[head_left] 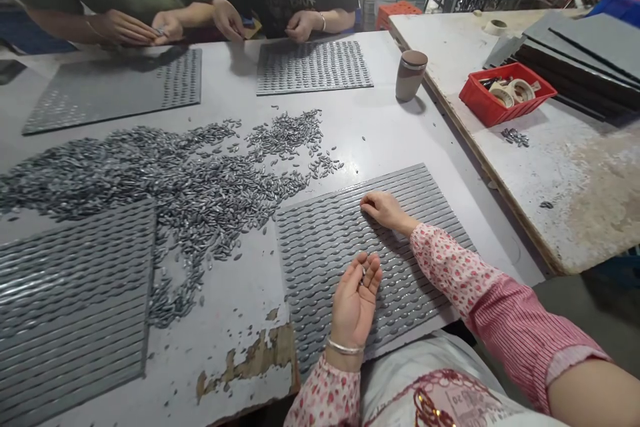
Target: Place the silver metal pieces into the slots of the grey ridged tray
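A long grey table [400,127] fills most of the view, its surface chipped at the near edge. Across its left and middle spreads a wide heap of small metal pieces [165,180], dark and oval. Four grey ridged trays lie on the table: one at the near left [70,307], two at the far side [115,87] [313,67] in front of two other people, and one straight ahead, the near tray [360,240], whose rows of slots hold metal pieces.

Both of the person's hands are over this near tray. The right hand [385,210] rests palm down on its upper part, fingers bent and pressed to the ridges; whether it pinches a piece cannot be told. The left hand [355,303] lies palm up on the tray's lower part, fingers loosely curled and slightly apart, with a few metal pieces resting near the fingertips.

To the right stands a second table [560,167] with a red bin [480,107], and a brown cup [411,75] sits at the grey table's far edge.
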The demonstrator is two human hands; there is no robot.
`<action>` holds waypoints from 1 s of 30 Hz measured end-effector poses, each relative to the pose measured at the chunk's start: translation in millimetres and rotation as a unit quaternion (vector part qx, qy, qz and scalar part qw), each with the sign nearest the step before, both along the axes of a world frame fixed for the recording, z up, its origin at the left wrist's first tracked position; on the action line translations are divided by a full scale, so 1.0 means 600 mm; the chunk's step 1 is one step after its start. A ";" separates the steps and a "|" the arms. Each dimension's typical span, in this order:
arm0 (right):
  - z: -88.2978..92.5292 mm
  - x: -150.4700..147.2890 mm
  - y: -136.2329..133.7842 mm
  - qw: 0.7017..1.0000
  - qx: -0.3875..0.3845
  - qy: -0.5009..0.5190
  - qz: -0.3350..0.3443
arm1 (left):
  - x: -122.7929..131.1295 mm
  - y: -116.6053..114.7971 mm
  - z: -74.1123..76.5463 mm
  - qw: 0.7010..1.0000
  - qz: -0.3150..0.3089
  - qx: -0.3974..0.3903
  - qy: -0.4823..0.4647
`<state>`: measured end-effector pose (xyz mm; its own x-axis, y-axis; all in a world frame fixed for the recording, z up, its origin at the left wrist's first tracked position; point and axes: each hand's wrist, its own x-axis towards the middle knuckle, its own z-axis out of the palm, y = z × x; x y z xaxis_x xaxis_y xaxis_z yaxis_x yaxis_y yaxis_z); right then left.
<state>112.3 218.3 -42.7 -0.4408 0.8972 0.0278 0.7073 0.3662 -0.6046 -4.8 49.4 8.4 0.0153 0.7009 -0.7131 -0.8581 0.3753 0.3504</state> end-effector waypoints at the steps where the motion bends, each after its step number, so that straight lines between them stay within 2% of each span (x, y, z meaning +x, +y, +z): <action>1: -0.002 -0.001 -0.002 1.000 0.012 -0.011 -0.001 | 0.001 -0.001 0.000 1.000 -0.002 -0.002 0.000; 6: 0.000 -0.001 -0.006 0.996 0.052 -0.076 -0.007 | 0.003 -0.002 -0.003 1.000 -0.007 -0.017 -0.008; 10: 0.004 0.002 -0.005 0.991 0.050 -0.120 -0.033 | 0.006 0.000 -0.006 1.000 -0.007 -0.008 -0.015; 22: -0.006 -0.002 -0.004 0.992 0.036 -0.110 -0.054 | 0.019 0.006 -0.013 1.000 0.022 -0.007 0.008; 27: -0.002 -0.007 -0.007 0.994 0.036 -0.065 -0.078 | 0.019 0.010 -0.008 1.000 0.022 -0.004 0.014; 30: 0.017 -0.002 -0.029 0.998 0.005 0.042 -0.051 | 0.014 0.010 -0.004 0.999 0.024 0.005 0.028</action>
<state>111.3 200.7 -32.3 -0.3431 0.9367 0.0695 0.6876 0.3009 -0.6608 3.8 55.2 5.9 -0.0581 0.7070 -0.7048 -0.8541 0.3304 0.4018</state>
